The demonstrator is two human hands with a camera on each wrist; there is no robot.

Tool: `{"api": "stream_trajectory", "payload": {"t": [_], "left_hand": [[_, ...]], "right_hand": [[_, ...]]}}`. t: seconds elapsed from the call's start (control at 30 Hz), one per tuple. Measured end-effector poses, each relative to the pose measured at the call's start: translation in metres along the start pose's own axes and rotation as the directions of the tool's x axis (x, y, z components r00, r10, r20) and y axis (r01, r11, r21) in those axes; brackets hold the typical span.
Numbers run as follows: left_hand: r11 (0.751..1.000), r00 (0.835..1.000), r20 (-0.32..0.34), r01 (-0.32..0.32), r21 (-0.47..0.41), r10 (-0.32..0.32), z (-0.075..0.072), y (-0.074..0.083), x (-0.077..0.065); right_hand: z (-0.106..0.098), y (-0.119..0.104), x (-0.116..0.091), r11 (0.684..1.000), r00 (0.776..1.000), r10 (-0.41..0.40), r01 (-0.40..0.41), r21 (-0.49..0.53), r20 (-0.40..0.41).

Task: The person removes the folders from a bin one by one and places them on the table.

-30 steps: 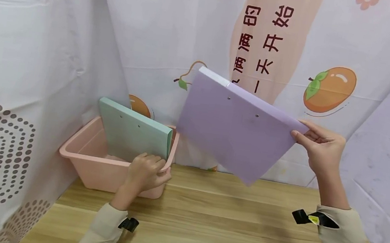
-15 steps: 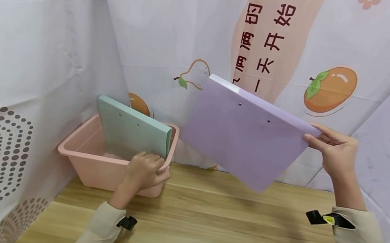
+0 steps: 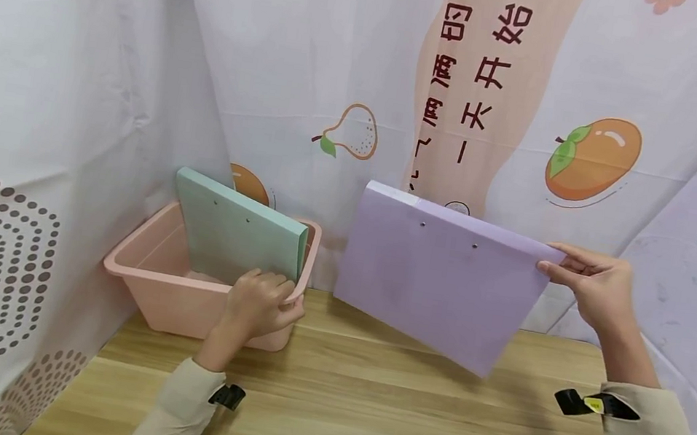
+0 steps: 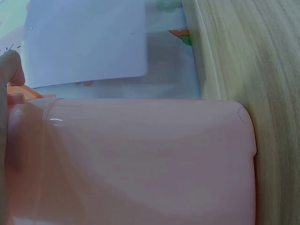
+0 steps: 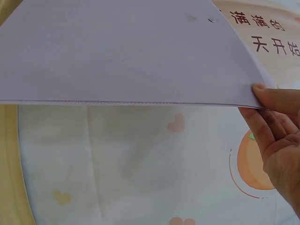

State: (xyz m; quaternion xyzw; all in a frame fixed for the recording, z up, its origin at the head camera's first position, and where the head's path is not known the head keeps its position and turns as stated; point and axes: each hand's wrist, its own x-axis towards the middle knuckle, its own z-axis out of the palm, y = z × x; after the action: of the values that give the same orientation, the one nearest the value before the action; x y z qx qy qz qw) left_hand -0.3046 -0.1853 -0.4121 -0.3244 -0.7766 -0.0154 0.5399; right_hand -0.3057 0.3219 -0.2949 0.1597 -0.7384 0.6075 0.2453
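Note:
A purple file folder (image 3: 439,281) with two rivets and a white spine label is held over the table, its spine uppermost. My right hand (image 3: 600,287) pinches its upper right corner between thumb and fingers; the right wrist view shows that thumb lying flat on the cover (image 5: 122,56). On the left, my left hand (image 3: 257,305) grips the front right rim of a pink plastic bin (image 3: 178,309). Leaning inside the bin is a mint green file folder (image 3: 234,235), its lower part hidden by the front wall. The bin's side wall fills much of the left wrist view.
The wood-grain table (image 3: 361,425) runs under both forearms. A white curtain (image 3: 319,37) with fruit prints and lettering hangs along its back edge, and a dotted cloth (image 3: 5,260) covers the left side, close to the bin.
My right hand has carried the purple folder rightward, then lowered it toward the table, and its tilt has lessened. The left hand, bin and green folder stay in place.

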Motion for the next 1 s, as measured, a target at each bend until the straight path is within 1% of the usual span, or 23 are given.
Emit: {"api": "stream_trajectory", "payload": {"t": [0.03, 0.17, 0.3, 0.37, 0.43, 0.67, 0.8, 0.87, 1.0], "left_hand": [[1.0, 1.0, 0.003, 0.004, 0.002, -0.004, 0.0, 0.0, 0.0], [1.0, 1.0, 0.013, 0.018, 0.012, -0.018, 0.0, -0.001, -0.002], [1.0, 0.999, 0.022, 0.028, 0.011, -0.029, 0.0, -0.003, -0.003], [1.0, 0.999, 0.027, 0.031, 0.006, -0.031, 0.0, -0.004, -0.003], [1.0, 0.999, 0.031, 0.031, 0.001, -0.031, 0.001, -0.005, -0.003], [0.999, 0.998, 0.057, 0.039, 0.001, -0.039, 0.0, -0.007, -0.004], [0.999, 0.995, 0.085, 0.053, -0.003, -0.053, -0.001, -0.009, -0.004], [0.998, 0.993, 0.101, 0.061, -0.009, -0.059, -0.002, -0.01, -0.004], [0.997, 0.989, 0.128, 0.079, -0.025, -0.075, -0.004, -0.012, -0.005]], "right_hand": [[0.001, 0.002, 0.0, 1.0, 1.0, -0.003, 0.003, -0.028, 0.007], [0.006, 0.01, -0.002, 0.996, 0.999, -0.017, 0.019, -0.086, 0.03], [0.011, 0.014, -0.003, 0.985, 0.999, -0.001, 0.009, -0.17, 0.05], [0.013, 0.015, -0.003, 0.975, 0.998, -0.001, 0.014, -0.222, 0.059], [0.015, 0.015, -0.003, 0.973, 0.997, -0.01, 0.028, -0.231, 0.079], [0.024, 0.019, -0.005, 0.975, 0.989, -0.034, 0.064, -0.211, 0.142], [0.028, 0.02, -0.006, 0.977, 0.986, -0.018, 0.053, -0.207, 0.166], [0.03, 0.02, -0.006, 0.983, 0.983, -0.009, 0.043, -0.18, 0.184], [0.033, 0.022, -0.006, 0.996, 0.973, -0.008, 0.029, -0.089, 0.232]]}}
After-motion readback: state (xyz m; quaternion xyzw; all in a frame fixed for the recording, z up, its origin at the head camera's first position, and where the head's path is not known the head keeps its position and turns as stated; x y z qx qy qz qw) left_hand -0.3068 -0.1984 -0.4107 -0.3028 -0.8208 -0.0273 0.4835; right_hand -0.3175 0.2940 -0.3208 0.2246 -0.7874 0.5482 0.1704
